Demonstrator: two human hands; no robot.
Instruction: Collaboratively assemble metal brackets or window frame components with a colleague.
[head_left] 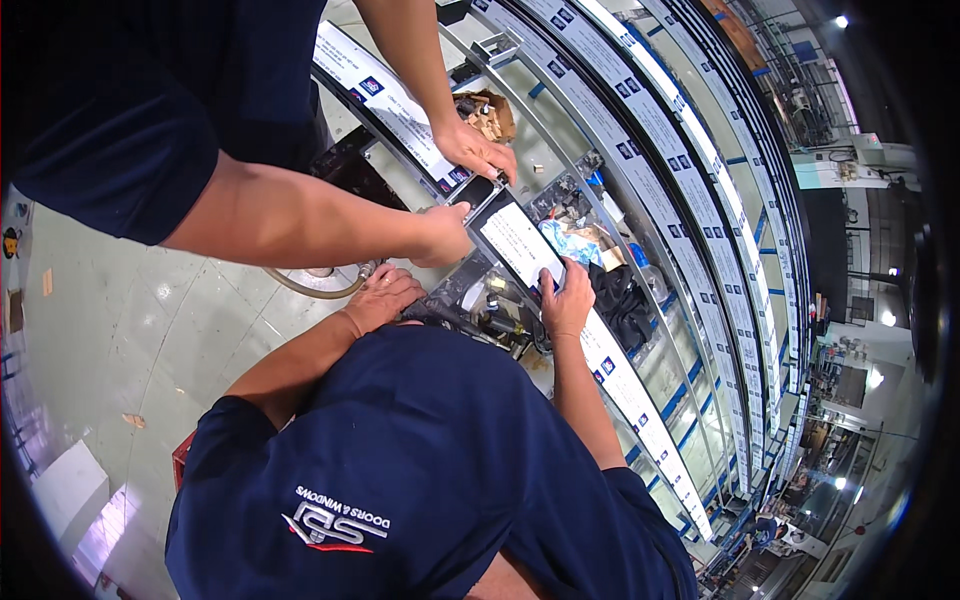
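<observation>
My right hand [567,300] grips a long profile [515,245] covered in white printed film, its thumb and fingers along the two edges. My left hand [385,297] lies with its fingers laid out beside the dark edge of the work stand, holding nothing that I can see. Another person reaches in from the upper left. That person's one hand [447,235] and other hand [475,152] are at the end of my profile, where it meets a second filmed profile [385,95]. What those hands hold is partly hidden.
Long film-covered profiles [650,150] lie on a rack at the right. A cardboard box [487,115] of small pieces stands behind the joint. Black cloth [622,305], blue-and-white plastic [572,243] and tools [495,312] lie around the profile. A hose [315,290] curves near my left hand.
</observation>
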